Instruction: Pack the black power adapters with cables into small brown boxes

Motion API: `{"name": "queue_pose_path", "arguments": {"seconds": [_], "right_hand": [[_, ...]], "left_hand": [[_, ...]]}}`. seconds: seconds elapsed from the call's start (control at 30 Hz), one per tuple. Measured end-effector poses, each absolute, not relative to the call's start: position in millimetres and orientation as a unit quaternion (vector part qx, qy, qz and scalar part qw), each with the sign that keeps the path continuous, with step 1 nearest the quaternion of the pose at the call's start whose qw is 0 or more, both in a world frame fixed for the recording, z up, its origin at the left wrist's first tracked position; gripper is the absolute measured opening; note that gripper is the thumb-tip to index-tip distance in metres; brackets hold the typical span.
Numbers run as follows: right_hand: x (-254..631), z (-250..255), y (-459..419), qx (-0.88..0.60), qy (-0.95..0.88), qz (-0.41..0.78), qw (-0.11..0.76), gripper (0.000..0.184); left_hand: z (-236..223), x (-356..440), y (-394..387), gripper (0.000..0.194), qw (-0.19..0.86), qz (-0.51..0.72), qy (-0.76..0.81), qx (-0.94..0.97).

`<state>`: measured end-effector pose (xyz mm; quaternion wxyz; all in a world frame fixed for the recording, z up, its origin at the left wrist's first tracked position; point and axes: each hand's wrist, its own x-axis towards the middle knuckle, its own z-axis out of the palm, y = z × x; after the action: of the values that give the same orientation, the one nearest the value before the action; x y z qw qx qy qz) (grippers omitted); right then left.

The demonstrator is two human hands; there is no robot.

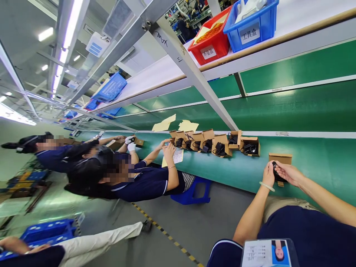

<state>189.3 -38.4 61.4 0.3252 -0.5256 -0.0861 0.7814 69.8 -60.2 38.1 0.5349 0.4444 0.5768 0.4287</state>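
My left hand [268, 173], with a pale bracelet on its wrist, and my right hand [289, 172] meet at the near edge of the green conveyor belt [319, 163]. Both are closed round a small black device [276, 172] held between them. Just behind the hands, a small brown cardboard box [279, 158] rests on the belt. A row of several open cardboard boxes [219, 144] with black cables and parts inside stands further along the belt to the left.
Two seated co-workers in dark blue shirts [144, 181] handle boxes further down the belt, beside a blue stool [194, 191]. A red bin [211, 46] and a blue bin [251, 26] sit on the shelf above. A metal strut [194, 74] crosses diagonally.
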Motion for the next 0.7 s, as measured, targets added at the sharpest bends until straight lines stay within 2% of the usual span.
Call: {"name": "queue_pose_path", "arguments": {"seconds": [0.23,0.43,0.7], "right_hand": [[187,56,-43,-0.494,-0.082,0.786,0.361,0.005],[181,52,-48,-0.501,-0.083,0.778,0.369,0.007],[189,54,-45,-0.522,-0.076,0.797,0.294,0.005]], "left_hand": [[34,71,-58,0.053,0.543,0.452,0.569,0.421],[19,78,-56,0.056,0.530,0.479,0.587,0.381],[40,67,-58,0.050,0.504,0.442,0.576,0.468]]}}
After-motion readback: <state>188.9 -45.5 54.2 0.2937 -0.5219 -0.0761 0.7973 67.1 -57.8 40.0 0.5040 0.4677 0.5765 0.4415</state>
